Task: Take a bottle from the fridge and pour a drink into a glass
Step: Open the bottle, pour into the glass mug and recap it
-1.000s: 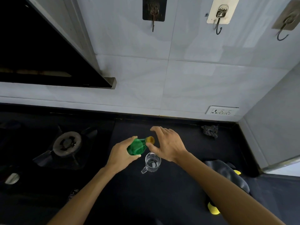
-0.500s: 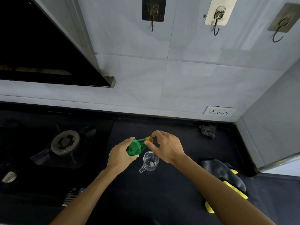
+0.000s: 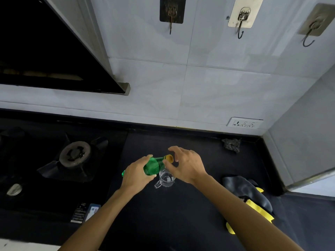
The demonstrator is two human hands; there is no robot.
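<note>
Green bottle (image 3: 153, 165), held in the left grip (image 3: 137, 175), tilts just above the glass (image 3: 165, 179) on the counter (image 3: 181, 214). The right grip (image 3: 186, 165) curls round its yellow cap (image 3: 169, 158). Uncapping seems in hand; next, twist it off, then pour.

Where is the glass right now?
Head view: the glass stands on the counter below centre, right of the gas burner, under the tilted green bottle that the left hand holds; the right hand curls round its yellow cap.
</note>
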